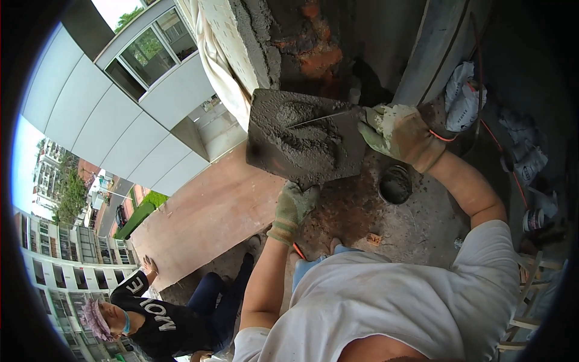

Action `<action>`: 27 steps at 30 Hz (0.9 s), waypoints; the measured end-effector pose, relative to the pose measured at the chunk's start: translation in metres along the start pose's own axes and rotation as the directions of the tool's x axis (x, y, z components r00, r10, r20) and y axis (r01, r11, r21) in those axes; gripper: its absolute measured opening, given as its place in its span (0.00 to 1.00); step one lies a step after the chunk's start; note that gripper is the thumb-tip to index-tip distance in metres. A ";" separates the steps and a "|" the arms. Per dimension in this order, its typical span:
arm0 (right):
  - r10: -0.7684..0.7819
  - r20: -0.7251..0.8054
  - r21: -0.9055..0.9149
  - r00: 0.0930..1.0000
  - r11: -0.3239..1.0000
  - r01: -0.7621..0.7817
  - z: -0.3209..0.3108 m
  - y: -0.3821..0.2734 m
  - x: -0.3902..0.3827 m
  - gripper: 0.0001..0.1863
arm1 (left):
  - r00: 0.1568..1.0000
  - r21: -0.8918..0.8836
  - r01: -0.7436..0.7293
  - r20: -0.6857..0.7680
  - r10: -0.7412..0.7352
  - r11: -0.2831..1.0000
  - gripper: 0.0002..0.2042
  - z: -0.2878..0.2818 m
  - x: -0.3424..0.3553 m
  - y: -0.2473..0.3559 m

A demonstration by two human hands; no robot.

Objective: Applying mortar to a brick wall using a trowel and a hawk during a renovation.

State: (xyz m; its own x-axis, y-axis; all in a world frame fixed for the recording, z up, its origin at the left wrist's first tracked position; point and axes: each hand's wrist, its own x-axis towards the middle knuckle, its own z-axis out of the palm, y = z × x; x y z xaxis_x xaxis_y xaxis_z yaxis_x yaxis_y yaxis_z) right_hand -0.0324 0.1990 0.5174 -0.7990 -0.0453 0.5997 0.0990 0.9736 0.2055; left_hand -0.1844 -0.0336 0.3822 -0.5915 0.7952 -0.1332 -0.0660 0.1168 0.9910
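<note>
My left hand (292, 211), in a dirty knit glove, is closed on the handle under a dark square mortar board (268, 133). A mound of wet grey mortar (310, 148) lies on the board. My gloved right hand (404, 136) is closed on a trowel (338, 116), whose thin blade reaches across the mortar; its handle is mostly hidden. Behind the board stands a wall edge (268, 54) with rough mortar and red patches, beside a white cloth (214, 66).
A bucket of mortar (395, 184) stands below my right hand. Sacks (458, 96) and a hose lie at right. A co-worker (157, 314) at lower left touches a long board (193, 217) beside the building's open edge, with a street beyond. A wooden ladder-like frame (525, 289) is at lower right.
</note>
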 end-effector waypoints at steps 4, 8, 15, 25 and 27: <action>-0.054 -0.307 -0.026 0.950 0.998 0.049 0.003 0.002 0.033 0.12 | 0.972 0.450 -0.189 -0.041 0.231 0.873 0.11 0.004 -0.017 -0.015; 0.153 -0.505 0.349 0.849 0.936 0.039 0.058 -0.004 0.071 0.11 | 0.999 0.113 0.001 -0.044 0.004 0.994 0.10 0.032 -0.018 -0.045; 0.448 0.010 0.823 0.894 0.504 -0.262 0.092 0.054 0.116 0.17 | 0.958 -0.179 0.267 -0.061 -0.281 0.947 0.13 0.022 -0.008 -0.025; 0.273 0.232 0.729 0.934 0.587 -0.353 -0.001 0.129 0.171 0.17 | 0.989 -0.306 0.134 -0.015 -0.145 0.943 0.10 0.037 0.009 -0.024; 0.268 0.273 0.796 0.924 0.476 -0.373 -0.001 0.139 0.181 0.18 | 0.997 -0.300 0.062 -0.032 -0.074 0.952 0.09 0.042 0.012 -0.028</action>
State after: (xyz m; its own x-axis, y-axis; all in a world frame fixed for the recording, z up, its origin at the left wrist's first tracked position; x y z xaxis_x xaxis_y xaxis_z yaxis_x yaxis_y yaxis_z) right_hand -0.1622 0.3262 0.6556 -0.8735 0.2800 0.3983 -0.1271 0.6586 -0.7417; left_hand -0.1557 -0.0021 0.3522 -0.6103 0.7649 -0.2060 -0.3399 -0.0181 0.9403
